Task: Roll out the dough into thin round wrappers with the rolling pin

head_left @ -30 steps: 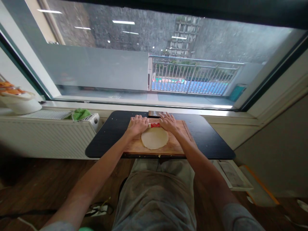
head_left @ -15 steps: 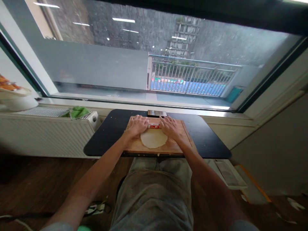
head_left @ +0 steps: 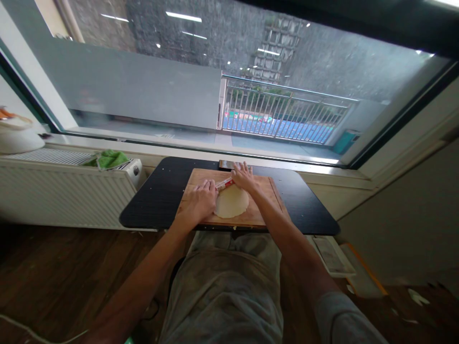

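Note:
A flat round sheet of pale dough lies on a wooden board on a small black table. A thin roller with a red and white wrap lies slanted across the dough's far left edge. My left hand presses on its near end, fingers curled over it. My right hand rests flat on its far end, fingers spread, at the board's far edge.
A dark flat object lies on the table just behind the board. A white radiator with a green cloth on top stands to the left. A wide window rises behind the table. A flat tray lies on the floor to the right.
The roller has turned from level to slanted: my left hand drew back toward me and my right hand pushed farther away. The view shifted slightly down and left.

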The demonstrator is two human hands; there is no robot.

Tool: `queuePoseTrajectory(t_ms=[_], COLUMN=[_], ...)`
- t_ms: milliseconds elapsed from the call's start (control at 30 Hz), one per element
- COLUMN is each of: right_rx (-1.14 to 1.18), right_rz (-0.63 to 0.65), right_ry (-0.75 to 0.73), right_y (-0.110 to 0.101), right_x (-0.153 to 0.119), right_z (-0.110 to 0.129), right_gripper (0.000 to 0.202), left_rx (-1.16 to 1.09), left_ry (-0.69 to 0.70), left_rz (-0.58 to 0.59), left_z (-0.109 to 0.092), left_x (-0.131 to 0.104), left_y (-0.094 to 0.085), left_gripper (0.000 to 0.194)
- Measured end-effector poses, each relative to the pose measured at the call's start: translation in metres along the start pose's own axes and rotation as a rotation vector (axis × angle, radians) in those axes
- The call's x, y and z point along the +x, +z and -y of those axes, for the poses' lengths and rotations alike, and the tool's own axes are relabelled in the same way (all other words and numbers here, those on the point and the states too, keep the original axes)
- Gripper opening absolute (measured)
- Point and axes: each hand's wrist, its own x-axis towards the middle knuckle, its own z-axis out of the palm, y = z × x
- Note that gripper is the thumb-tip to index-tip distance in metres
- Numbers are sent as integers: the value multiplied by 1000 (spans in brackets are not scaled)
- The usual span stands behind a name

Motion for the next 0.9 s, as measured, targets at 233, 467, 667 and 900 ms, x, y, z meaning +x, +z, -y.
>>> queuePoseTrajectory(t_ms=[233,467,667,900], right_rx=[90,161,125,51], right_rz=[122,124,156,109], right_ry=[47,56,-17,-153], right_y=[-2,1,5,-1], right_x=[27,30,30,20], right_z=[22,42,69,95], right_gripper=[69,73,71,73], left_rx=[-25,16,-21,-4], left_ry=[11,-27,-91,-13], left_rz=[-94,-131,-145,-136], left_z=[-15,-42,-74,-84], left_x=[-33,-40,-43,-55], left_y=[7,21,22,35], left_gripper=[43,60,74,68])
